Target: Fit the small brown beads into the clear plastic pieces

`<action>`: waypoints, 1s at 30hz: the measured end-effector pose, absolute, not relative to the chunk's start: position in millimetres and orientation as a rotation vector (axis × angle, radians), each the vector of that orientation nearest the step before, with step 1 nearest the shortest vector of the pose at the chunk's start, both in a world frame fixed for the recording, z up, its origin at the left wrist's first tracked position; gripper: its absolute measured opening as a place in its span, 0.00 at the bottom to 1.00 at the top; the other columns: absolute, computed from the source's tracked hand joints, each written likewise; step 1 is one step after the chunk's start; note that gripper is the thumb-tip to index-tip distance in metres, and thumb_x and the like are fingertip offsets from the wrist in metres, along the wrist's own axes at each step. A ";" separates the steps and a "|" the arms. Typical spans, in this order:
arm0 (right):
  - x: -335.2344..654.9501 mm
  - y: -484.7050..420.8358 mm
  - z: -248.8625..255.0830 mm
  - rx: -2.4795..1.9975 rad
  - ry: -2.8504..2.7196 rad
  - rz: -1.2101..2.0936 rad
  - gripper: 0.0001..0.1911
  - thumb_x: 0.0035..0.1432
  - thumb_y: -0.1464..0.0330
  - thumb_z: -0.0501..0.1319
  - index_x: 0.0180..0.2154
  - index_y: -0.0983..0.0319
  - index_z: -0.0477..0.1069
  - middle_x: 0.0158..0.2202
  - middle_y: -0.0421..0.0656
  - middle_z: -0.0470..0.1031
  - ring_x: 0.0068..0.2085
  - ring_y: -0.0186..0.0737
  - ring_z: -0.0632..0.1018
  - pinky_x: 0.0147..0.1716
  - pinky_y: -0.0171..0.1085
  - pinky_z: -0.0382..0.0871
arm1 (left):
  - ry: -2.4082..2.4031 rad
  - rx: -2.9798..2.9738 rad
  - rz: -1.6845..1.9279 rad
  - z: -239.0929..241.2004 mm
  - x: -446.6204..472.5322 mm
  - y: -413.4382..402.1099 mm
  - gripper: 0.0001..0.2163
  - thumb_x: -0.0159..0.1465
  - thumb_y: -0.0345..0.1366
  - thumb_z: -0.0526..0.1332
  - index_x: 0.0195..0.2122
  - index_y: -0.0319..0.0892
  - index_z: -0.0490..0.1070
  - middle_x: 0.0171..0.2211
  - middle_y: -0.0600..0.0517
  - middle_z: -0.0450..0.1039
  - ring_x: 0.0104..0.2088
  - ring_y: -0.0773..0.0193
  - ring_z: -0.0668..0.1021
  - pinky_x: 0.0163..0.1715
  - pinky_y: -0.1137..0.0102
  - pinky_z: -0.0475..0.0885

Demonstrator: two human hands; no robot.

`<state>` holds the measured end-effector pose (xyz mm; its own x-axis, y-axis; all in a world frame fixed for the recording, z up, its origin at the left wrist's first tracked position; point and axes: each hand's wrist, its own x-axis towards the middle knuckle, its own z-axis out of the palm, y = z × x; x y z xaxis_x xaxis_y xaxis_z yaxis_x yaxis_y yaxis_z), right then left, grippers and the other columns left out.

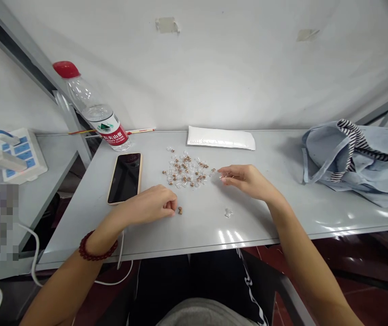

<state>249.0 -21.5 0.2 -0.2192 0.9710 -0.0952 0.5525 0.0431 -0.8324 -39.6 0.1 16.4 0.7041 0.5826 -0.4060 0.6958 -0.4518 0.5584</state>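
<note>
Clear-and-brown pieces point(184, 167) lie heaped at nine o'clock from the right hand point(248, 181), which pinches a clear sliver point(222, 177) and could scatter them by sweeping low, while the curled left hand point(153, 203), whose contents I cannot tell, could nudge brown bits point(180, 210) at its three o'clock.

two hands: the left point(151, 203) at eight o'clock from the one heap of brown-and-clear bits point(187, 170), whose pieces are too small and many to count, and the right point(227, 175) at three. one clear clump point(228, 213) sits at four; a brown bit point(180, 210) at six may be one or two. one phone point(125, 179) at nine, one bottle point(108, 124) at ten, one white packet point(221, 138) at two, one blue bag point(326, 154) at three, one power strip point(29, 156) at nine, one beaded bracelet point(87, 252) at eight.
</note>
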 end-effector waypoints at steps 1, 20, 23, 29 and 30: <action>243.4 -22.8 0.5 -1.484 -1.773 1.147 0.17 0.56 0.63 0.61 0.46 0.63 0.74 0.38 0.45 0.78 0.36 0.40 0.78 0.40 0.43 0.71 | 0.969 2.202 -0.164 16.9 -38.4 -0.6 0.06 0.57 0.30 0.57 0.25 0.41 0.72 0.23 0.55 0.72 0.25 0.67 0.72 0.25 0.74 0.63; 195.6 -36.0 -10.3 -1.052 -1.538 1.620 0.12 0.52 0.70 0.65 0.41 0.62 0.76 0.25 0.38 0.74 0.26 0.31 0.74 0.32 0.36 0.69 | 0.963 1.792 0.633 3.6 -5.9 -19.0 0.05 0.56 0.35 0.66 0.28 0.39 0.73 0.27 0.54 0.73 0.25 0.69 0.76 0.25 0.76 0.74; 196.5 -35.8 -11.3 -1.069 -1.510 1.635 0.13 0.51 0.70 0.66 0.42 0.62 0.76 0.27 0.39 0.75 0.24 0.30 0.74 0.30 0.36 0.69 | 0.984 1.751 0.602 4.8 -4.6 -19.3 0.06 0.54 0.35 0.67 0.26 0.38 0.72 0.24 0.55 0.73 0.21 0.71 0.74 0.21 0.77 0.71; 196.5 -35.6 -16.9 -1.001 -1.492 1.712 0.14 0.51 0.69 0.66 0.42 0.62 0.77 0.26 0.39 0.76 0.24 0.31 0.75 0.30 0.36 0.71 | 0.885 1.984 0.699 -2.3 -4.8 -19.1 0.07 0.57 0.35 0.66 0.25 0.39 0.72 0.24 0.55 0.73 0.20 0.73 0.71 0.22 0.77 0.68; 196.0 -35.8 -18.0 -0.989 -1.492 1.720 0.14 0.51 0.69 0.66 0.42 0.63 0.77 0.25 0.38 0.76 0.24 0.31 0.75 0.29 0.36 0.71 | 0.860 2.075 0.720 -4.6 -5.3 -18.7 0.08 0.58 0.36 0.66 0.25 0.39 0.72 0.24 0.55 0.72 0.21 0.73 0.71 0.23 0.76 0.68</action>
<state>196.0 -35.8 -18.0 -0.5063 0.8531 -0.1260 0.0041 -0.1437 -0.9896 -5.3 -18.7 -4.6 0.6132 0.7637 0.2017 0.3329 -0.4814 0.8109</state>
